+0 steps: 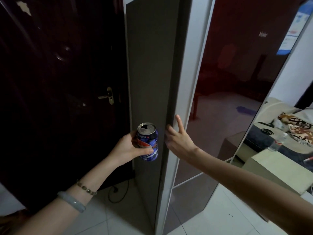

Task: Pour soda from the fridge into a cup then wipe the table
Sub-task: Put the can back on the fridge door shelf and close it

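My left hand (130, 147) grips a blue soda can (148, 141) upright at waist height; its top is opened. The can is just in front of the grey side panel of the tall fridge (152, 73). My right hand (176, 138) is next to the can, fingers spread and resting against the front left edge of the fridge's dark red glossy door (237, 65). The door looks closed against the body. No cup is in view.
A dark wooden door (59, 82) with a brass handle (108, 95) stands to the left. A black cable (118, 192) lies on the white tiled floor. At right are a low pale table (274, 170), a plastic bottle (277, 141) and a cluttered sofa.
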